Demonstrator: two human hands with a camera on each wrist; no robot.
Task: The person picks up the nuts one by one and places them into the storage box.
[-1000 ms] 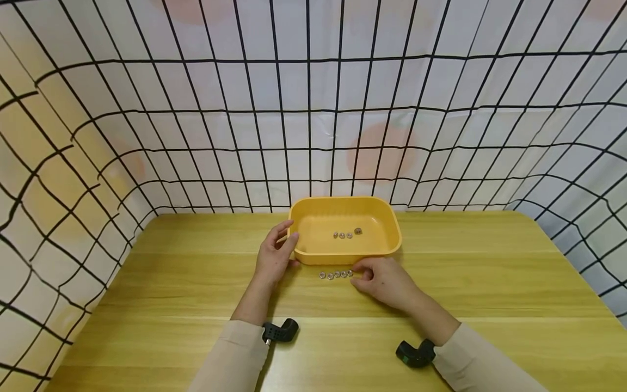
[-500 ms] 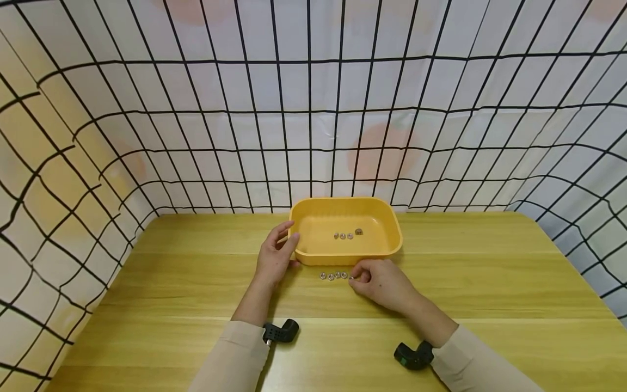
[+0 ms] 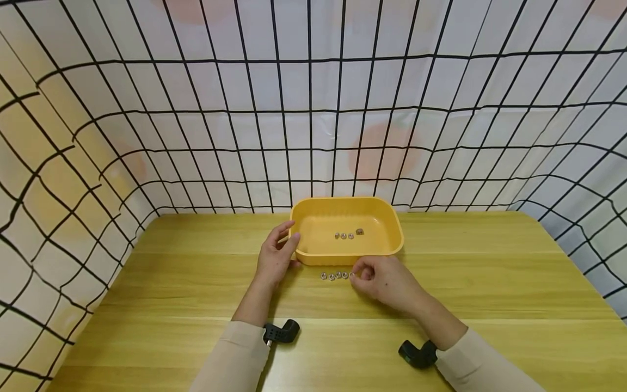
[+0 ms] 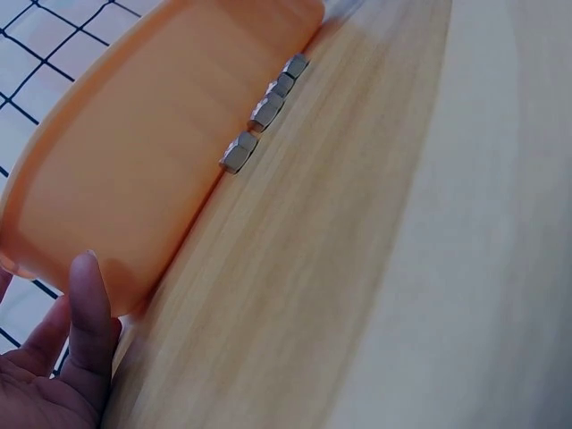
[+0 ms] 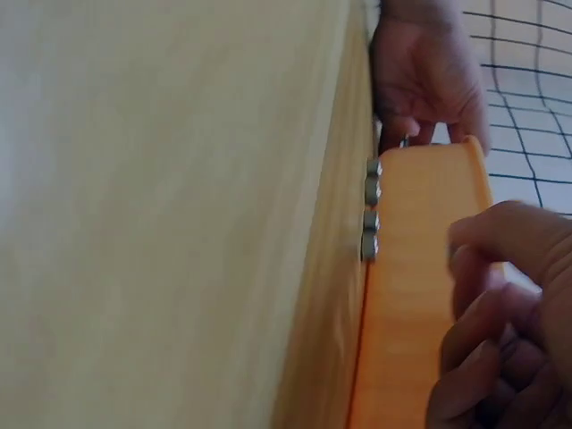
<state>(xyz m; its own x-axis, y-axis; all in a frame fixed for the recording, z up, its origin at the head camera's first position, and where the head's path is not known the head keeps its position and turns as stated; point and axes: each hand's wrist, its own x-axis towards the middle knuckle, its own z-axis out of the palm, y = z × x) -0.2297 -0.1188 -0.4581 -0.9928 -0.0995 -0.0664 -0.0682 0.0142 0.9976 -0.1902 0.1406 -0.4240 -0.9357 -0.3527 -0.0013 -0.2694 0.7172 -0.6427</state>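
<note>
My left hand (image 3: 274,260) rests against the left end of a yellow plastic tray (image 3: 343,259), its thumb extended along the front corner in the left wrist view. Just in front of the tray, my right hand (image 3: 389,280) pinches a small metal nut (image 3: 351,275) between thumb and index finger; the fingertips mostly cover it. The right wrist view shows that pinch raised off the table, beside the tray wall. Several hex nuts (image 4: 239,152) stay in a row on the table along the tray's front.
Inside the tray lie a few small metal pieces (image 3: 343,236) and a darker brownish piece (image 3: 360,232). The wooden table (image 3: 196,294) ends at a black wire grid (image 3: 274,149) behind and at both sides. Black wrist cameras (image 3: 418,354) sit at the sleeves.
My right fingers have closed on the rightmost nut of the row and lifted it slightly. My left hand and the tray have stayed in place.
</note>
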